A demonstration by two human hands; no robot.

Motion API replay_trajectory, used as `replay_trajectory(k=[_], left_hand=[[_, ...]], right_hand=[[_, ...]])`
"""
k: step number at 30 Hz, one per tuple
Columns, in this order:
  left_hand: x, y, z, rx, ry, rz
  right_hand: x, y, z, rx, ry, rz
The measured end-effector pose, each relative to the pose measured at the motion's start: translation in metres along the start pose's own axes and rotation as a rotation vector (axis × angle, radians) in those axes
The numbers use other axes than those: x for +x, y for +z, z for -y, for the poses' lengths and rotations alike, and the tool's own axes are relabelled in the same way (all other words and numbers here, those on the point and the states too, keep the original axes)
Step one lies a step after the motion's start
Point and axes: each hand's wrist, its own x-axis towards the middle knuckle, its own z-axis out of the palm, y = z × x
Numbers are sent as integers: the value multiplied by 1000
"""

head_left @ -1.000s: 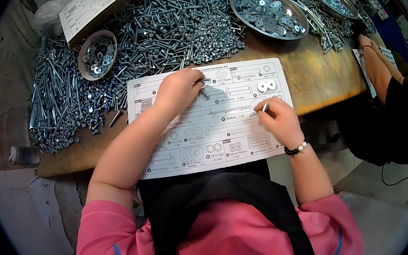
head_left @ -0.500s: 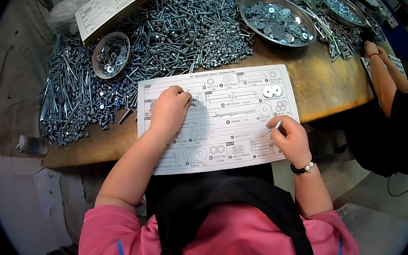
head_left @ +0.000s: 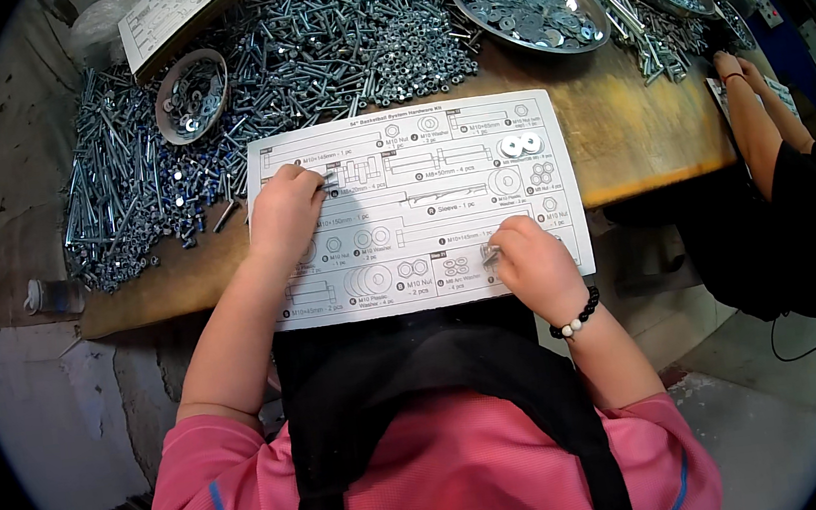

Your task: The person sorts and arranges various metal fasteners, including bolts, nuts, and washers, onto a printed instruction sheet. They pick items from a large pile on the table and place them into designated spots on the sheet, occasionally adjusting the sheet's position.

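A white printed sheet [head_left: 443, 213] with outline drawings of fasteners lies over the table's front edge. My left hand [head_left: 285, 214] rests on its left part, fingers pinched on small silvery bolts [head_left: 329, 179] that show at the tips. Over the lower right part of the sheet, my right hand [head_left: 538, 265] is closed on silvery bolts [head_left: 489, 254], their ends partly hidden by the fingers. Two round metal washers [head_left: 519, 146] lie side by side on a drawing near the sheet's upper right.
A heap of loose bolts [head_left: 305, 55] and nuts covers the table [head_left: 631, 134] behind the sheet. A small bowl [head_left: 193, 96] and a large round pan [head_left: 528, 4] hold washers. More sheets [head_left: 175, 20] lie on the heap. At right, another person's hands [head_left: 734, 67] are at work.
My right hand has moved left across the sheet, and the bolt that stuck up from its fingers is now lower, near the paper. My left hand stays by the same drawings; the view has shifted.
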Motion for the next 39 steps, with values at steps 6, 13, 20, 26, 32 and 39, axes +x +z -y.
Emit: replay_trajectory(k=[6, 13, 20, 26, 32, 39], left_hand=[[-5, 15, -58, -277, 104, 215], [-17, 43, -119, -491, 333, 385], [-22, 50, -139, -542, 306, 287], [-23, 63, -138, -451, 421, 204], [-28, 48, -147, -371, 420, 220], [-27, 53, -150, -362, 428, 253]], right_hand=[[-8, -7, 0, -181, 28, 86], [-9, -26, 3, -102, 151, -144], [-13, -13, 1, -48, 86, -159], [-29, -22, -1, -153, 65, -27], [-31, -20, 3, 336, 246, -131], [-30, 14, 10, 1346, 296, -394]])
